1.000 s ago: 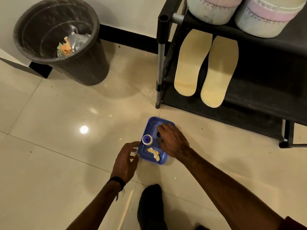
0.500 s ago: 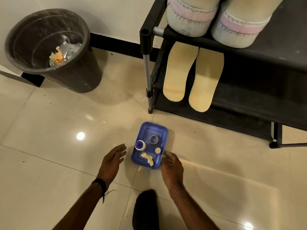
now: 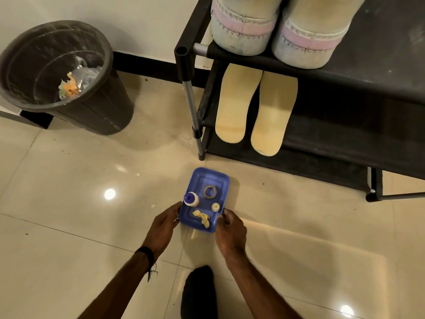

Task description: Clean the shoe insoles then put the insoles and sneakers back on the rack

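We hold the blue tray (image 3: 224, 180) at its near end, left hand (image 3: 162, 229) and right hand (image 3: 231, 233) each curled on a side rim; it rests on the floor. It carries a small bottle (image 3: 191, 199), a tape ring (image 3: 210, 191), a cap (image 3: 215, 206) and a crumpled yellow wad (image 3: 202, 218). We judge the tray light, stiff and slippery, its loose contents apt to slide. The insoles (image 3: 236, 104) lean on the rack's (image 3: 345, 134) lower shelf, the sneakers (image 3: 241, 26) above. The bin (image 3: 96, 116) holds scraps.
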